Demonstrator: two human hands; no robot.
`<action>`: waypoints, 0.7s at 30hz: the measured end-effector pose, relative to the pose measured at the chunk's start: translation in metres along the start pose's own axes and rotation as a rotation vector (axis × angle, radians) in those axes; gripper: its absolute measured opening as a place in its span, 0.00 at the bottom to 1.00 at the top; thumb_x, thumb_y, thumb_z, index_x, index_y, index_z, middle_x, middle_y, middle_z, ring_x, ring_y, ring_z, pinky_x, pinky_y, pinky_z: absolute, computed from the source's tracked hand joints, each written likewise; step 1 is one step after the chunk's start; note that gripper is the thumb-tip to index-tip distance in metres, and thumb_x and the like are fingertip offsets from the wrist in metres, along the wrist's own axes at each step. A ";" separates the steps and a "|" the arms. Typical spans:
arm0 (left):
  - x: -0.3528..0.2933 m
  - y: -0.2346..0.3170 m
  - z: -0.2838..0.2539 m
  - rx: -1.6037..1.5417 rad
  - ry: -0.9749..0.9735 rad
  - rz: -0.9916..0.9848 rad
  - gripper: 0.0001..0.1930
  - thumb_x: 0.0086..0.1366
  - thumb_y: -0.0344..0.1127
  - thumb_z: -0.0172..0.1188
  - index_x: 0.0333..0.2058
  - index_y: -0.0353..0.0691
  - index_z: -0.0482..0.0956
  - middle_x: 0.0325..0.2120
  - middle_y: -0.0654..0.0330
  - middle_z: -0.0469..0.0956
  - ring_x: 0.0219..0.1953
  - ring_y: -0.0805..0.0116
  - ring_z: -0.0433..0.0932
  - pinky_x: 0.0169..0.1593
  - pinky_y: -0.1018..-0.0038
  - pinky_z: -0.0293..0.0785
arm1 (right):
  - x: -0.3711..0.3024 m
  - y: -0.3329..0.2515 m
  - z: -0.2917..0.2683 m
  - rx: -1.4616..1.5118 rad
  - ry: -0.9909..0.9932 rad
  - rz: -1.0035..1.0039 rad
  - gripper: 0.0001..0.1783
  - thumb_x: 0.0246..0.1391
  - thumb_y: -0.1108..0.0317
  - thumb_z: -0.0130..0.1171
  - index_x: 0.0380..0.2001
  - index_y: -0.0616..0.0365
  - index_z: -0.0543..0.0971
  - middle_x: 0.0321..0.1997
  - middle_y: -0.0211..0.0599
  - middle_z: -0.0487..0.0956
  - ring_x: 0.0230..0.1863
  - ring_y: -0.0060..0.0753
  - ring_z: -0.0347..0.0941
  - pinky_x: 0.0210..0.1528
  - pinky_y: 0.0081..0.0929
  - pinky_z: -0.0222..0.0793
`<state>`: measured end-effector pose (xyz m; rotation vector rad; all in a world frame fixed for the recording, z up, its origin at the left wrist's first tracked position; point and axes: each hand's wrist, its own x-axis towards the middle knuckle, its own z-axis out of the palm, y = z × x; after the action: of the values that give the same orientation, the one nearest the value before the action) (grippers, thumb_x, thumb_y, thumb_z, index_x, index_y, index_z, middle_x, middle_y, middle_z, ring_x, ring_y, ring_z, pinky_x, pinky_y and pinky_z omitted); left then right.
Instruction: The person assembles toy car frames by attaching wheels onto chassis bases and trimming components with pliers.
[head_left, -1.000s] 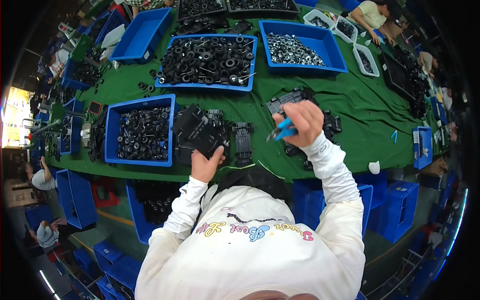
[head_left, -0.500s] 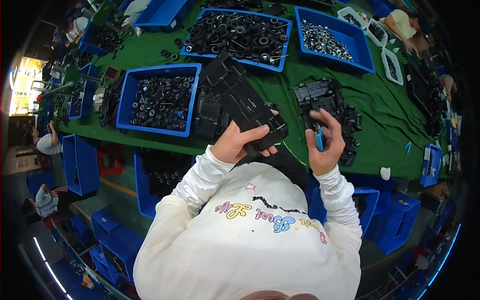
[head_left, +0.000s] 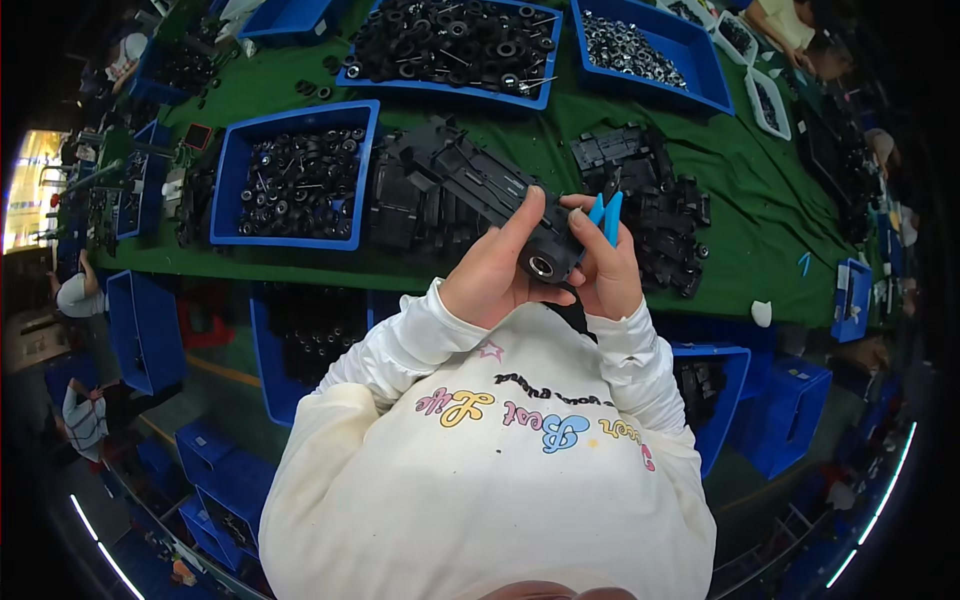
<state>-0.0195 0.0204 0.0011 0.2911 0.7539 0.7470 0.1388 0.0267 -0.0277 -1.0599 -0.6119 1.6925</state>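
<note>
At the green cloth-covered table's (head_left: pixel 770 225) near edge, the left hand's grip (head_left: pixel 487 270) holds a long black plastic chassis (head_left: pixel 475 178) with a silver-ringed black wheel (head_left: pixel 541 266) at its near end. The right hand's grip (head_left: pixel 612 275) touches that end, holding blue-handled pliers (head_left: pixel 612 216). Left along that edge stands a rectangular blue plastic bin (head_left: pixel 285 241) of black wheels (head_left: pixel 300 185).

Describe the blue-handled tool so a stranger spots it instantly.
Find the green cloth-covered table, then the person's right hand by its near edge. That hand holds the tool with two bright blue handles, unlike the small blue V-shaped piece lying farther right.
</note>
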 end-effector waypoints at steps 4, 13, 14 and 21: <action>-0.003 -0.003 -0.005 0.114 -0.089 0.019 0.33 0.70 0.67 0.41 0.45 0.39 0.75 0.36 0.60 0.79 0.37 0.70 0.81 0.38 0.74 0.80 | -0.001 -0.006 -0.019 0.183 -0.062 0.192 0.17 0.59 0.63 0.61 0.48 0.60 0.75 0.34 0.32 0.79 0.28 0.20 0.74 0.26 0.20 0.69; -0.005 -0.005 0.000 0.312 -0.076 0.220 0.27 0.69 0.50 0.57 0.57 0.36 0.63 0.41 0.58 0.76 0.38 0.71 0.78 0.39 0.75 0.79 | -0.001 -0.003 -0.021 0.375 -0.051 0.324 0.20 0.63 0.58 0.57 0.51 0.60 0.73 0.43 0.41 0.79 0.38 0.35 0.78 0.33 0.31 0.75; -0.004 -0.005 0.000 0.360 -0.062 0.258 0.28 0.68 0.48 0.59 0.57 0.36 0.62 0.40 0.58 0.76 0.38 0.72 0.78 0.38 0.76 0.79 | -0.002 -0.005 -0.016 0.375 -0.049 0.327 0.20 0.63 0.58 0.57 0.51 0.60 0.73 0.43 0.41 0.79 0.38 0.35 0.78 0.33 0.31 0.75; 0.000 -0.007 -0.006 0.229 -0.081 0.317 0.25 0.67 0.46 0.61 0.54 0.35 0.66 0.39 0.58 0.75 0.36 0.72 0.78 0.36 0.78 0.79 | 0.000 -0.008 -0.005 0.313 0.024 0.321 0.21 0.62 0.55 0.58 0.51 0.56 0.74 0.31 0.36 0.79 0.26 0.33 0.73 0.24 0.33 0.67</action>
<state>-0.0209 0.0153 -0.0065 0.6561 0.7251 0.9419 0.1469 0.0291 -0.0231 -0.9844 -0.1545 1.9712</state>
